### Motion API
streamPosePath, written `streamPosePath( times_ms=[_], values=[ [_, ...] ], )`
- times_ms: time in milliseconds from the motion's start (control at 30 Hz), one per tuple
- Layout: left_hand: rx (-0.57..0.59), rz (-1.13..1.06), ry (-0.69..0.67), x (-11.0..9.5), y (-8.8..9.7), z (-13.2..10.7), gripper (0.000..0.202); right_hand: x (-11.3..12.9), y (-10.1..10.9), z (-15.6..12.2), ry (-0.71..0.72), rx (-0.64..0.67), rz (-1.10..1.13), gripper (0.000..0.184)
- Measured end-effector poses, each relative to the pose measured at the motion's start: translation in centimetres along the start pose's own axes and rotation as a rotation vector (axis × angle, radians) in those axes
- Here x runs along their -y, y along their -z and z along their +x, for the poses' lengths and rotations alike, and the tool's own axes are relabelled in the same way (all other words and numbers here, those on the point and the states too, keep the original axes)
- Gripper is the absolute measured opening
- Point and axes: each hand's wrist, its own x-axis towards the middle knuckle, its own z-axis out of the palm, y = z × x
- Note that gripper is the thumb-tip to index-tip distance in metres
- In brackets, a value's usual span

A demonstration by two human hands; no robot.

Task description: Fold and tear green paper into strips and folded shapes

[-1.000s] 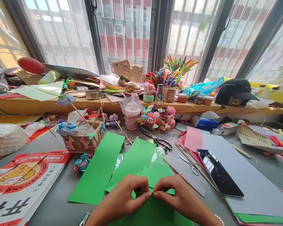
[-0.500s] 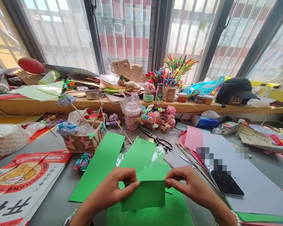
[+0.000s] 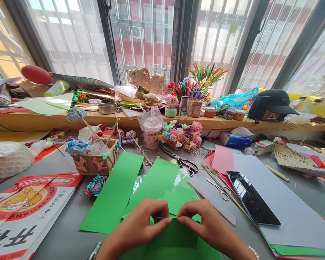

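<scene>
Close together at the front of the table, my left hand [image 3: 148,220] and my right hand [image 3: 203,220] pinch the top edge of a small piece of green paper [image 3: 178,233] between thumbs and fingers. The piece hangs toward me over a larger green sheet [image 3: 208,252]. Beyond my fingers lie a few loose green paper pieces [image 3: 176,200]. A long green strip [image 3: 116,191] lies to the left, and another strip [image 3: 158,177] is just ahead.
Large black-handled scissors [image 3: 182,160] and small scissors [image 3: 220,189] lie ahead and to the right. A phone [image 3: 253,198] rests on white paper [image 3: 295,216]. At left are a flower basket [image 3: 97,164] and a printed paper bag [image 3: 29,213]. A lidded cup [image 3: 152,133] stands farther back.
My hands have come closer together along the paper's top edge, the right one moving left and both slightly lower. The paper is still held between them.
</scene>
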Motion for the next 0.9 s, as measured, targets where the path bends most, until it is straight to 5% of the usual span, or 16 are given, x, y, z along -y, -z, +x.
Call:
streamPosePath(
  times_ms=[233,600,900],
  values=[
    [0.009,0.065,-0.025,-0.1,-0.5,0.1,0.016,0.0,-0.1,0.0,0.004,0.03,-0.021,0.014],
    [-0.067,0.062,0.028,0.6,2.3,-0.6,0.022,-0.6,3.1,-0.3,-0.096,-0.066,0.03,0.017],
    [0.047,0.07,-0.026,0.0,-0.4,0.2,0.015,-0.2,-0.5,0.1,-0.013,0.013,-0.038,0.014]
  ],
)
